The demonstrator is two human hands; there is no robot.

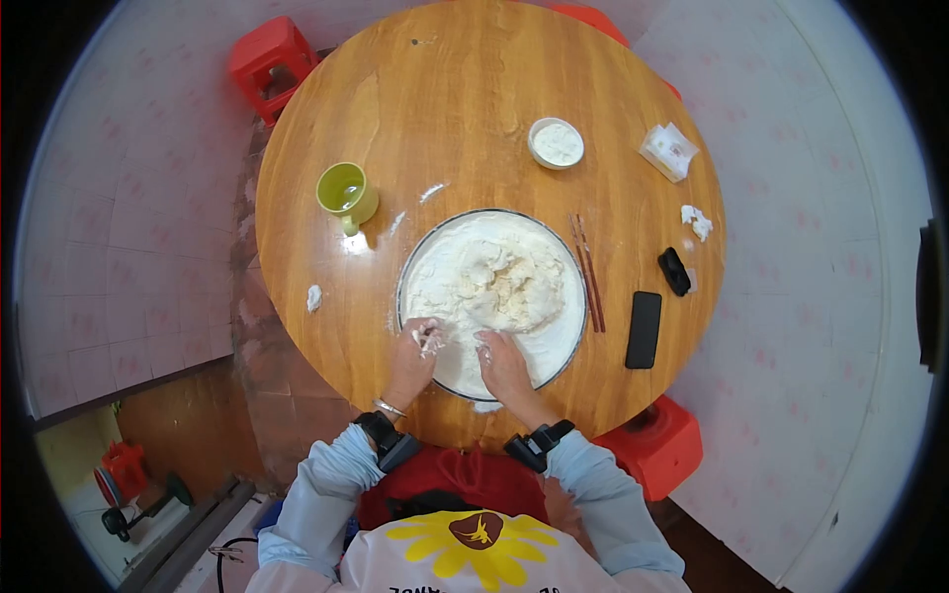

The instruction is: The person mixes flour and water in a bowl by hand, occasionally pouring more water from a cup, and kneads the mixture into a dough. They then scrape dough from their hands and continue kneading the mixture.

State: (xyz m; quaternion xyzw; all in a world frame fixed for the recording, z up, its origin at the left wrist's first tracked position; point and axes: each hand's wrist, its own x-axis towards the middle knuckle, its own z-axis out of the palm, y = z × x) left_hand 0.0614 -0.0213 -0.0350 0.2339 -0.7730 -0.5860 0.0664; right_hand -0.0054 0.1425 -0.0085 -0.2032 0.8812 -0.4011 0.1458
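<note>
1. Both hands are down in the big round basin (403,287), at its near edge. The left hand (420,344) has its fingers (427,338) curled in and caked with sticky bits. Can't tell if they actually close on a clump. The right hand (506,364) lies flatter, fingers (486,343) held together, tips sunk in the loose flour (445,287).
2. The shaggy dough lump (509,282) sits just beyond the fingertips, in the middle of the basin. As far as I can see it isn't touching either hand.
3. Doing this bit well, imo: drag the dry flour from the rim in toward the lump, not outward. The basin looks shallow, and there's a stray blob (313,296) on the surface (455,89) well to the left of the left fingers.
4. I'd rub those gummy left fingers together over the basin so the stuck bits drop onto the lump instead of drying on.
5. Watch the neighbours. The chopsticks (588,272) lie just beside the basin, to the right of the right fingers, with the phone (644,329) a bit further right. The green mug (346,193) stands beyond the left fingers, well apart. Floury hands and a phone don't mix.
</note>
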